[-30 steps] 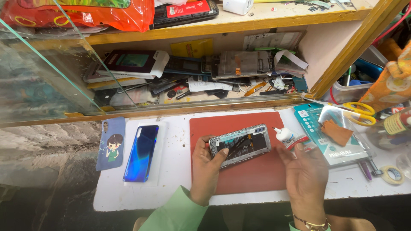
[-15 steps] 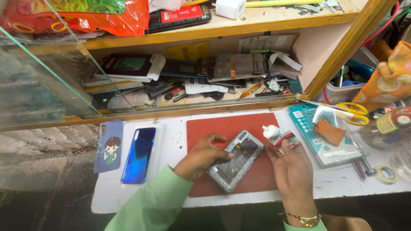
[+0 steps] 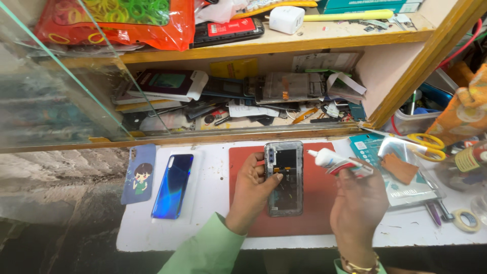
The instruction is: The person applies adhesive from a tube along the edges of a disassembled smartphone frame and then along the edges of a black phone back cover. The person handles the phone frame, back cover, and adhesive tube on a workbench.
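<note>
My left hand (image 3: 253, 190) grips the left edge of an opened phone body (image 3: 285, 177), held upright over a red work mat (image 3: 314, 213), its inner parts facing me. In my right hand (image 3: 357, 205) is a small white glue tube (image 3: 335, 161) with a red band. Its nozzle points left, close to the phone's upper right edge. Further left on the white worktop (image 3: 213, 223) rests a glossy blue back cover (image 3: 172, 186), and beside that a pale blue case (image 3: 138, 174) with a cartoon figure.
Yellow-handled scissors (image 3: 423, 142) lie on teal packets (image 3: 406, 172) to the right, with a tape roll (image 3: 466, 219) and tweezers (image 3: 433, 213) nearby. Behind the worktop a wooden shelf (image 3: 243, 127) holds phone parts and boxes. A glass pane (image 3: 66, 86) stands at left.
My left hand has turned the phone body from lying slanted to upright. My right hand has picked the glue tube up off the mat and brought it to the phone's top right.
</note>
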### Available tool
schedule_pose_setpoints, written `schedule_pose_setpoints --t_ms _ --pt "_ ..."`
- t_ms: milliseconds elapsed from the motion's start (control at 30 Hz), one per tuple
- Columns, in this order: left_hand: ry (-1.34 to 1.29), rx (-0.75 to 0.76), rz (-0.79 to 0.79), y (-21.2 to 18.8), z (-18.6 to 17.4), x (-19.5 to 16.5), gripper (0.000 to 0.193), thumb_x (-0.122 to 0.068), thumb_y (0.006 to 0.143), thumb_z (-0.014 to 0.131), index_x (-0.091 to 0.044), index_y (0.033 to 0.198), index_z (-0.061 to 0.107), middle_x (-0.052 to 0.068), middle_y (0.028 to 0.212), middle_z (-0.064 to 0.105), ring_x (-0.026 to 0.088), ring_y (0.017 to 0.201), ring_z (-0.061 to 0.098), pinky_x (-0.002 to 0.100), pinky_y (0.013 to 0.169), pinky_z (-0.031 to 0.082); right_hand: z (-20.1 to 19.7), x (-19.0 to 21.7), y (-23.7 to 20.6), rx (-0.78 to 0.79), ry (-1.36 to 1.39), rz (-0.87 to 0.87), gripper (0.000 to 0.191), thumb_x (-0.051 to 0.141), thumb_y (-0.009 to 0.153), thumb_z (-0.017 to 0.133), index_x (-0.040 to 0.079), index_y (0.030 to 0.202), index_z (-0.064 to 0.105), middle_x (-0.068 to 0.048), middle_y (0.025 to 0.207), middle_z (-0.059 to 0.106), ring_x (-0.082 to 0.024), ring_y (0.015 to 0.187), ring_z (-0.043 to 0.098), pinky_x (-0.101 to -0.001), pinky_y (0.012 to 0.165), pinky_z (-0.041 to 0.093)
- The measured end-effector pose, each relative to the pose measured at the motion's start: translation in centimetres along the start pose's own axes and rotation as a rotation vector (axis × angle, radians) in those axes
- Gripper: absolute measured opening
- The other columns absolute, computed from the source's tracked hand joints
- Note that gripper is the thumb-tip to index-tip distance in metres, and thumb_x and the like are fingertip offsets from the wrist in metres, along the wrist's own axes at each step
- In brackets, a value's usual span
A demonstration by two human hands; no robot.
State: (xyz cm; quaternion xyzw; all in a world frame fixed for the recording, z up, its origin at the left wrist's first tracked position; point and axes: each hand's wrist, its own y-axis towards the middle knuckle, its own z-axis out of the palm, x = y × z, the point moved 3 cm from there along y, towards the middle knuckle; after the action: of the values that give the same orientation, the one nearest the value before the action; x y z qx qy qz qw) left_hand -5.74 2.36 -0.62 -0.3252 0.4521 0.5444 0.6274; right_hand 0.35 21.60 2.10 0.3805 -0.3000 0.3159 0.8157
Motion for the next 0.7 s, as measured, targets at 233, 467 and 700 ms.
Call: schedule_pose_setpoints --t_ms 233,467,700 --pt "-0.02 -0.076 0.159 -0.6 0.0 0.1 0.044 0.009 0.09 0.065 0.004 0.13 0.049 0.013 0.105 0.072 0.013 0.094 0.069 0.028 0.083 0.057 3.5 -0.3 -2.4 0.066 -0.442 -0.208 0.028 0.0 0.101 0.066 -0.007 0.127 0.058 -0.017 0.122 0.066 -0.023 0.119 0.066 -0.0401 0.109 0.055" --pt "0.004 -0.015 0.123 -1.2 -0.1 -0.3 0.056 0.01 0.085 0.066 0.001 0.136 0.045 0.011 0.119 0.067 0.015 0.11 0.067 0.03 0.095 0.056 5.9 -0.9 -2.4 0.175 -0.592 -0.359 0.025 0.0 0.1 0.066 -0.006 0.124 0.06 -0.017 0.121 0.069 -0.026 0.125 0.066 -0.0452 0.12 0.049" --pt "0.013 -0.025 0.139 -1.2 -0.1 -0.7 0.057 0.011 0.085 0.067 0.0 0.137 0.044 0.013 0.125 0.064 0.017 0.116 0.064 0.031 0.101 0.053 6.7 -1.0 -2.5 0.201 -0.658 -0.434 0.023 0.0 0.099 0.069 -0.003 0.121 0.062 -0.015 0.116 0.071 -0.023 0.116 0.069 -0.0464 0.121 0.049"
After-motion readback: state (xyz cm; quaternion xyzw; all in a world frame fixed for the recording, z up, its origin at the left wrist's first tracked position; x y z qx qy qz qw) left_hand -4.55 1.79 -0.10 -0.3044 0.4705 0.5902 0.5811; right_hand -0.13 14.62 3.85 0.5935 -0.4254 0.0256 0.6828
